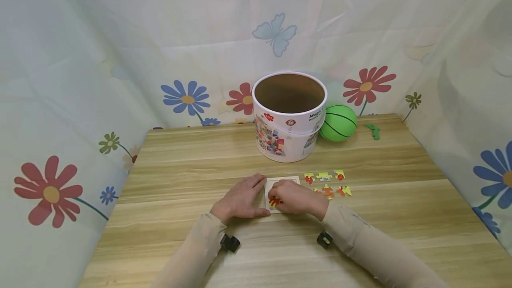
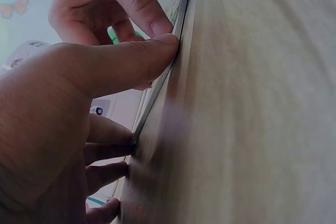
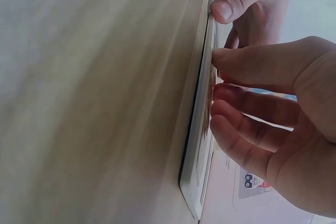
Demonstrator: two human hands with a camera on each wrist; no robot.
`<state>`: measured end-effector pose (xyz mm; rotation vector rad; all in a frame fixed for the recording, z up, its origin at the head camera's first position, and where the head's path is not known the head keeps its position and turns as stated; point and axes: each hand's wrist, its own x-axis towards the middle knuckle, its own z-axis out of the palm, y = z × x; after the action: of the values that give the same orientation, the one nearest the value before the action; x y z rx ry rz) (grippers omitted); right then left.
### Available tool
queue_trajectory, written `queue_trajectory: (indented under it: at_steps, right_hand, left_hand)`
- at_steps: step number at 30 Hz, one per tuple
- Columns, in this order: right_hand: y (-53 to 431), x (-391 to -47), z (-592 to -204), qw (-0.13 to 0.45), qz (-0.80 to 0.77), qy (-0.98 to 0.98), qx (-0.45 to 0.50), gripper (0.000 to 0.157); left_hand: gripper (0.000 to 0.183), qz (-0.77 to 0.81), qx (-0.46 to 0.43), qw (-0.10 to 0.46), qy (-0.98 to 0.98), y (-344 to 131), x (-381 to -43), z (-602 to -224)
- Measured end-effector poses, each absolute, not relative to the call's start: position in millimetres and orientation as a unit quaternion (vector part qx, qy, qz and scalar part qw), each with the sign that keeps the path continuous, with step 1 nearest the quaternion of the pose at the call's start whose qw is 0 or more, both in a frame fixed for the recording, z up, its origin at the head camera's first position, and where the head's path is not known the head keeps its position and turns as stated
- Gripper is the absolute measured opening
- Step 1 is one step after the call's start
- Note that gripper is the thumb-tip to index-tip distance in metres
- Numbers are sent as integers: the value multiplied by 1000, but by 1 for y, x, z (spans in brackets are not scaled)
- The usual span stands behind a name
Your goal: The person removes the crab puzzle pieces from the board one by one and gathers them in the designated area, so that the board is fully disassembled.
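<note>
A square puzzle tray [image 1: 282, 179] with a pale rim lies flat on the table. My left hand [image 1: 242, 198] steadies it at the left side, with its thumb [image 2: 131, 64] along the near edge and its other fingers extended by the rim. Over the tray, my right hand [image 1: 298, 197] has its thumb [image 3: 252, 66] and fingertips down at a red and yellow puzzle piece [image 1: 274, 202], which they appear to pinch. The hand partly hides this piece and the tray's inside. Several loose puzzle pieces [image 1: 324, 176] lie to the right of the tray.
Behind the tray stands a large white round bucket [image 1: 276, 123], its top uncovered. A green ball [image 1: 339, 123] sits against its right side, and a small green toy [image 1: 373, 131] lies farther right. Flowered cloth [image 1: 212, 57] hangs around the wooden table [image 1: 192, 159].
</note>
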<state>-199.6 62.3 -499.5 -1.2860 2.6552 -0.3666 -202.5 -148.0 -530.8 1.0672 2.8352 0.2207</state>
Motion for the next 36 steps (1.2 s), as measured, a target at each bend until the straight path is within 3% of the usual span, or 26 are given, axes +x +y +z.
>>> queue_trajectory:
  at_steps: [12,36]
  right_hand:
    - [61,-198,-499,45,-118,880,-458,25]
    - [63,-193,-497,53,-131,893,-427,22]
  left_hand:
    - [99,68,345,58,934,-148,-202,-530]
    - [99,72,349,50,933,-148,-201,-529]
